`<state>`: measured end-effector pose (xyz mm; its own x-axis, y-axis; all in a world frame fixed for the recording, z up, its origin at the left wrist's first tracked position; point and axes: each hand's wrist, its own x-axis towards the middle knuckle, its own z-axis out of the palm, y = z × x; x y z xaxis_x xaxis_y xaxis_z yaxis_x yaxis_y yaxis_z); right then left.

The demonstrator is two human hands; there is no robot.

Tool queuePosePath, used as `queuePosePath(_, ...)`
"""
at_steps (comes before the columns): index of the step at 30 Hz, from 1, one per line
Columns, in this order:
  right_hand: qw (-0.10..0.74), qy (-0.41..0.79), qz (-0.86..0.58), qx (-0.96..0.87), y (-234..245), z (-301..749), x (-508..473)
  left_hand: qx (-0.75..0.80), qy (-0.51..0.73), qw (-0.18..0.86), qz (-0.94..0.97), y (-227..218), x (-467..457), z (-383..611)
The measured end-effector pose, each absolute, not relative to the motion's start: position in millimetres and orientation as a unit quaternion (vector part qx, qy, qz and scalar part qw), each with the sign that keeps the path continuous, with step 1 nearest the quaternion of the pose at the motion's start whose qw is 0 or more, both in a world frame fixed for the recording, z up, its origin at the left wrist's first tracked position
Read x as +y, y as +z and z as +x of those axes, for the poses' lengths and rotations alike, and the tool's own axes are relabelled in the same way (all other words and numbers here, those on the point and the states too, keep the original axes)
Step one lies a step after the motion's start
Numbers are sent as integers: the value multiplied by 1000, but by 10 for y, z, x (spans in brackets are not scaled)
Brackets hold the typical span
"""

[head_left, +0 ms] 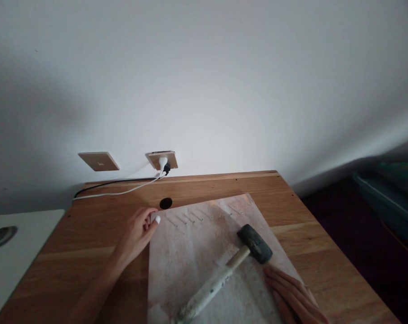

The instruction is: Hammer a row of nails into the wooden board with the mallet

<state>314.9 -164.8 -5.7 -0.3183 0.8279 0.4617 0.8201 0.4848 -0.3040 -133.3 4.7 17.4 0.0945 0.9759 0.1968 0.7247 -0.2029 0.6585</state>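
A flat pale board [177, 270] with a worn, whitish surface lies on the wooden table. Several thin nails [197, 216] stand in a row along its far edge, most of them tilted in view. Across the board rests a mallet [254, 243] with a black head and a paint-smeared light handle. My left hand [139, 231] is closed around the far left corner of the board, thumb on top. Near the mallet head, my right hand [293, 292] lies over the board's right edge with fingers stretched out; its thumb is hidden.
The wooden table [308, 243] meets a white wall [224, 90]. A wall outlet [172, 158] holds a white plug and a black plug, their cables [119, 193] running left. A round black hole [166, 203] sits behind the board. At left is a white surface [28, 256].
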Motion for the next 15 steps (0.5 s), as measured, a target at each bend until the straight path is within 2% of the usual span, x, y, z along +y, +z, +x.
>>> queuePosePath(3,325,13,-546,-772,-5,3514,-1654,552,329,232,730,112,89,-922)
queuePosePath(9,325,35,-629,-706,-13,4216,-1608,498,341,313,733,19,340,-134)
queuePosePath(15,355,68,-660,-659,-4,4540,-1450,430,375,366,735,-88,509,152)
